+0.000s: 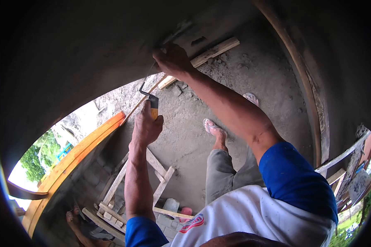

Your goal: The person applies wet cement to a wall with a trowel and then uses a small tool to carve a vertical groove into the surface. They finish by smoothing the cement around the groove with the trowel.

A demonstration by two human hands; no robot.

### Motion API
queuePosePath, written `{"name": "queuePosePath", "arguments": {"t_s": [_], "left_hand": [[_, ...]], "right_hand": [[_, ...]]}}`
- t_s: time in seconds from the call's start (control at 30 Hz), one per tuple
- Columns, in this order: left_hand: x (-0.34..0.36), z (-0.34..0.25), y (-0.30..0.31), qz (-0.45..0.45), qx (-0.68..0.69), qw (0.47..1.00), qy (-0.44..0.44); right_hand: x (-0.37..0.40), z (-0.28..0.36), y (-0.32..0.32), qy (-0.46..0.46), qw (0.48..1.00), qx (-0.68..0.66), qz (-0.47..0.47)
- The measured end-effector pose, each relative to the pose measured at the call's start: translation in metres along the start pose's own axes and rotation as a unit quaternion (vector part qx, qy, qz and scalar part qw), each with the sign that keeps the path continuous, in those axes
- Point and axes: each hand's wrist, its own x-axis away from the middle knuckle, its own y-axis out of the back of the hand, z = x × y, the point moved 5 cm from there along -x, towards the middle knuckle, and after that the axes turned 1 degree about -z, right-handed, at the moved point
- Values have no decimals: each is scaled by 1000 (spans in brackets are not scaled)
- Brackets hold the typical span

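Observation:
A trowel [154,108] with a yellow and black handle and a bent metal shank is held in my left hand [146,127], whose fingers are wrapped round the grip. Its thin blade appears edge-on, pointing up toward my other hand. My right hand [172,61] reaches higher, closed at the dark plastered wall [90,53]. Just beyond its knuckles a long, flat plastering float [179,31] lies along the wall, blurred and in shadow; my fingers hide most of its handle.
A wooden board [216,51] lies along the wall's foot on the rough grey floor [185,152]. Left stands an orange-brown timber [78,150]; a wooden frame [163,179] is beside my left forearm. Another person's hand [73,217] shows lower left. A curved strip [297,61] borders the right.

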Motion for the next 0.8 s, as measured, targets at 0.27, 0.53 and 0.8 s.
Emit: {"name": "queuePosePath", "arguments": {"t_s": [0.27, 0.53, 0.8], "left_hand": [[-17, -9, 5, 4, -25, 999, -28], [-27, -25, -4, -34, 2, 996, -81], [68, -20, -17, -5, -10, 1000, 30]], "right_hand": [[-6, -9, -6, 93, 987, 126, 17], [-14, -1, 20, 188, 939, 283, 52], [52, -4, -15, -50, 980, -173, 80]]}}
